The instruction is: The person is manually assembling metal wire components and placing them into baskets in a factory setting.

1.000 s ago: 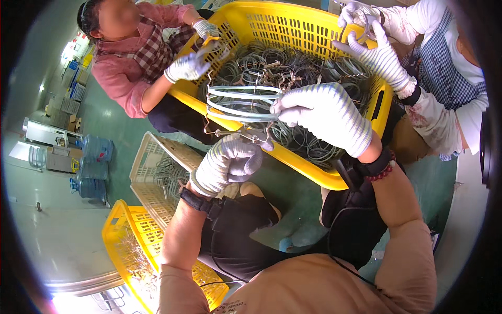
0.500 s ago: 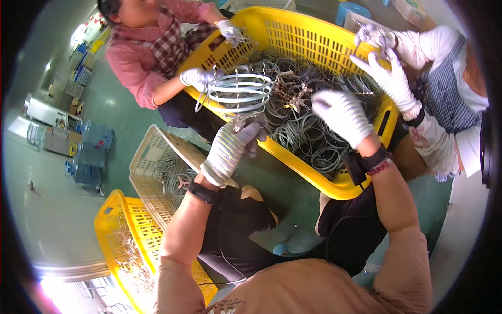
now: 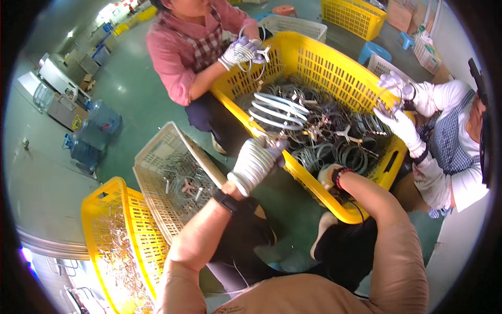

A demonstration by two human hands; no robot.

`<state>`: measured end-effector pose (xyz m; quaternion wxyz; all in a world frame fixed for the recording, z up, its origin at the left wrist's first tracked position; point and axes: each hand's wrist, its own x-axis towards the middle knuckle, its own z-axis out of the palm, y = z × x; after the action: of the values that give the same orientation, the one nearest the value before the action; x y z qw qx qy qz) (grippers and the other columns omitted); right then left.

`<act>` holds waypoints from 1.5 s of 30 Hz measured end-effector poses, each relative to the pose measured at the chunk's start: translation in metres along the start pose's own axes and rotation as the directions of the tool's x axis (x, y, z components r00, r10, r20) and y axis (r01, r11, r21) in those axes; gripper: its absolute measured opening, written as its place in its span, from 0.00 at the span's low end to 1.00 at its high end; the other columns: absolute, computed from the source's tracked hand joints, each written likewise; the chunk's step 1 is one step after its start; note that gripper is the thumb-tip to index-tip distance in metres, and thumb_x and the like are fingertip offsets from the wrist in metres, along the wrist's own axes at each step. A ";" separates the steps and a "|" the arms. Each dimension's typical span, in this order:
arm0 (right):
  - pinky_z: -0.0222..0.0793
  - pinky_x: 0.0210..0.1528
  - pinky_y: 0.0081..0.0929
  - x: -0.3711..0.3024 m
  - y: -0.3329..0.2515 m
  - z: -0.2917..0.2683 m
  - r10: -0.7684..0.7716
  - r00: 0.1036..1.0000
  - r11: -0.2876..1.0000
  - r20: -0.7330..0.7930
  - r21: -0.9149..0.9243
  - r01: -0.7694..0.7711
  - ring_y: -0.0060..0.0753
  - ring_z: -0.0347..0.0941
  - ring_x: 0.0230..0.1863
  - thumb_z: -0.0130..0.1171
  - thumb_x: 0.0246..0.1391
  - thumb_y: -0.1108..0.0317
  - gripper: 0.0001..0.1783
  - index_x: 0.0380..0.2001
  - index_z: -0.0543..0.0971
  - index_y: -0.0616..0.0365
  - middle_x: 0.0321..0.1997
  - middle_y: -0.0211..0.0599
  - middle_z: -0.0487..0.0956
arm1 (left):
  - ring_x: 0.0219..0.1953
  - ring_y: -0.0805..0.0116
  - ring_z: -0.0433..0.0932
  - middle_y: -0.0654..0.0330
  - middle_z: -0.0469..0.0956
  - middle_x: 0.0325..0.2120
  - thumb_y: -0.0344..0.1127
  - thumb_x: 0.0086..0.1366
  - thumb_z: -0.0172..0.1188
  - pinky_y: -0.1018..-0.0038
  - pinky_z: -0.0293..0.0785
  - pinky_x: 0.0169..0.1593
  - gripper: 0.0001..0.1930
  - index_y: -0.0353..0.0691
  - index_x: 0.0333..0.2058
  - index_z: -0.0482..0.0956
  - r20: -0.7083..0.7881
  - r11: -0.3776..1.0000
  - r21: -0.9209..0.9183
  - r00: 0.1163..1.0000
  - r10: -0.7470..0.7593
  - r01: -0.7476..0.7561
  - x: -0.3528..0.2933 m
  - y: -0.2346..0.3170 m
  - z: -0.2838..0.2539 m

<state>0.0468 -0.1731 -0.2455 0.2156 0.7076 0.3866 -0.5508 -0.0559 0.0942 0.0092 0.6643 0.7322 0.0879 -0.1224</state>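
Observation:
My left hand (image 3: 253, 165), in a striped white glove, is closed at the near left rim of the large yellow basket (image 3: 308, 183). It grips the lower end of a stack of pale metal rings (image 3: 280, 111), which stands tilted above the basket's contents. Inside lie tangled wire rings (image 3: 350, 157) and small three-armed metal pieces (image 3: 348, 135). My right hand (image 3: 328, 177), also gloved, reaches down over the near rim among the rings; its fingers are mostly hidden.
Across the basket, a gloved person in pink (image 3: 180, 57) handles rings. Another gloved person (image 3: 444, 125) works at the right. A beige crate (image 3: 172, 131) with wire parts and a yellow basket (image 3: 104, 191) of thin metal pieces stand at left. Blue stools (image 3: 374, 52) are behind.
My right hand has gone from above the basket down into it near its front. My left hand and the ring stack have shifted in view with the head. The person in pink has raised a ring.

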 end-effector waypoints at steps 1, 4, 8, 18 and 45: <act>0.78 0.51 0.50 -0.006 -0.004 0.006 0.071 0.987 0.997 -0.147 -0.010 -0.074 0.44 0.83 0.53 0.62 0.53 0.46 0.27 0.50 0.86 0.50 0.54 0.40 0.86 | 0.16 0.80 0.71 0.64 0.80 0.20 0.43 0.73 0.62 0.81 0.64 0.20 0.13 0.39 0.46 0.84 0.004 0.999 0.036 0.999 0.036 -0.036 0.001 -0.004 0.001; 0.75 0.58 0.46 -0.020 0.011 0.014 0.176 0.867 0.966 -0.467 0.250 -0.062 0.51 0.80 0.57 0.60 0.57 0.48 0.26 0.51 0.85 0.55 0.57 0.47 0.83 | 0.16 0.80 0.69 0.65 0.80 0.21 0.42 0.73 0.62 0.81 0.63 0.20 0.13 0.38 0.46 0.83 0.050 0.998 0.058 0.999 -0.005 0.002 0.002 0.007 0.007; 0.77 0.51 0.44 -0.106 -0.007 -0.021 0.350 0.560 0.915 -0.751 0.403 -0.031 0.53 0.83 0.45 0.60 0.57 0.52 0.19 0.42 0.86 0.55 0.39 0.50 0.86 | 0.14 0.81 0.69 0.67 0.77 0.17 0.47 0.71 0.66 0.81 0.63 0.20 0.17 0.39 0.32 0.81 0.038 0.999 -0.032 0.998 0.040 -0.039 -0.003 0.004 0.010; 0.74 0.45 0.52 -0.219 -0.019 -0.011 0.606 -0.098 0.796 -0.790 0.601 0.076 0.61 0.79 0.42 0.53 0.66 0.57 0.15 0.37 0.81 0.56 0.37 0.52 0.83 | 0.20 0.81 0.73 0.65 0.83 0.27 0.41 0.74 0.60 0.81 0.70 0.25 0.13 0.36 0.44 0.82 0.103 0.990 -0.106 0.989 0.106 -0.095 -0.006 0.007 0.022; 0.72 0.27 0.15 -0.279 -0.048 -0.035 0.827 -0.216 0.293 -0.519 0.070 0.953 0.15 0.75 0.23 0.59 0.69 0.67 0.15 0.54 0.83 0.61 0.29 0.29 0.83 | 0.20 0.81 0.64 0.68 0.74 0.17 0.41 0.71 0.66 0.76 0.62 0.25 0.15 0.37 0.27 0.81 -0.043 0.929 0.328 0.980 0.195 -0.170 0.033 -0.032 0.031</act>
<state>0.0045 -0.2047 0.0345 -0.7292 0.6645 0.0325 0.1602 -0.0359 0.0658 -0.0337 0.5400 0.8401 0.0231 -0.0453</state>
